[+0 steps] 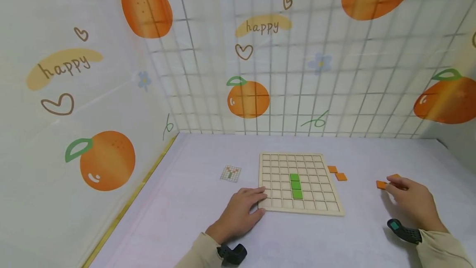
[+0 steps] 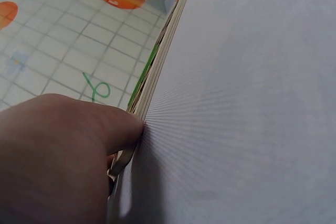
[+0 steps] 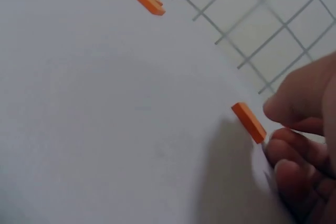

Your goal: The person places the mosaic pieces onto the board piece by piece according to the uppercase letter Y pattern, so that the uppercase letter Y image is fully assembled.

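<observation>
My left hand [image 1: 241, 212] rests at the near left corner of a square wooden grid board [image 1: 275, 204]. Its fingers lie on the left rim; in the left wrist view the thumb [image 2: 123, 127] presses against the board's edge. Three green square tiles [image 1: 295, 185] sit in one column of the grid. To the right, my right hand [image 1: 412, 202] is low over the table with bent fingers, beside an orange tile [image 1: 381, 185]. Another orange tile [image 1: 396, 175] shows partly behind that hand. In the right wrist view the fingertips are close beside an orange tile [image 3: 249, 123].
Two orange tiles [image 1: 340, 176] lie by the board's right edge. A small pattern card [image 1: 230, 173] with a coloured grid lies left of the board. A grid wall behind a printed sheet [image 1: 316, 94] stands along the table's back.
</observation>
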Demonstrator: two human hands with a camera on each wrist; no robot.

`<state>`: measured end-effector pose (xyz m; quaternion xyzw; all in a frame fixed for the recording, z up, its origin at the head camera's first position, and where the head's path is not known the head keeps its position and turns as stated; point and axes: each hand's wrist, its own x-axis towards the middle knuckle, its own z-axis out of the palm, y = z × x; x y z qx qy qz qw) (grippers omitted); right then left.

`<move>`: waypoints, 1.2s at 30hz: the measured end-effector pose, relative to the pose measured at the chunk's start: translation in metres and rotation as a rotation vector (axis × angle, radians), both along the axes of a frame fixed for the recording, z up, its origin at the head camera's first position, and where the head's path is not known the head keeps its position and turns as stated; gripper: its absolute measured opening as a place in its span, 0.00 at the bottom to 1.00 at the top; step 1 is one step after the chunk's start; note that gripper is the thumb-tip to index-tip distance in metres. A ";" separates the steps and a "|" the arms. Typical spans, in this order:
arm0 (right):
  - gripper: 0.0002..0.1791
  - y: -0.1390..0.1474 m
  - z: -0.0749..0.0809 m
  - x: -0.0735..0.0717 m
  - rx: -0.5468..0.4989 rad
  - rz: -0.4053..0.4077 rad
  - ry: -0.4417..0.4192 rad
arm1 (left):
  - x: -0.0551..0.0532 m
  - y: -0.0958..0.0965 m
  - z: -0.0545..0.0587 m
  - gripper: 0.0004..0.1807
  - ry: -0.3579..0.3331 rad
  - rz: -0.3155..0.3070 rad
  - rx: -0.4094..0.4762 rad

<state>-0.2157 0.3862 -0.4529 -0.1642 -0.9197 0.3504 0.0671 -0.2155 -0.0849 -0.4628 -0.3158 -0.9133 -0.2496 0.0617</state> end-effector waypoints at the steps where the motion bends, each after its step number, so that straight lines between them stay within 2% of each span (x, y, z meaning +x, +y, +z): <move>1: 0.28 -0.001 0.001 -0.001 0.014 0.005 -0.006 | 0.000 0.000 0.000 0.21 0.002 -0.001 0.001; 6: 0.29 -0.003 0.001 -0.005 0.034 0.021 -0.038 | -0.001 0.000 -0.001 0.21 0.005 -0.007 0.005; 13: 0.24 -0.005 0.002 -0.010 0.163 0.069 -0.019 | -0.001 0.002 0.000 0.21 0.012 -0.010 0.012; 18: 0.24 -0.010 0.001 -0.013 0.139 0.054 -0.043 | 0.000 0.001 0.000 0.21 -0.001 -0.004 0.008; 29: 0.23 -0.017 0.000 -0.014 0.103 0.011 -0.001 | -0.003 -0.002 0.001 0.21 0.004 -0.002 0.003; 36: 0.25 -0.014 -0.006 -0.011 0.066 -0.011 0.021 | -0.003 0.000 0.000 0.21 -0.036 -0.004 -0.001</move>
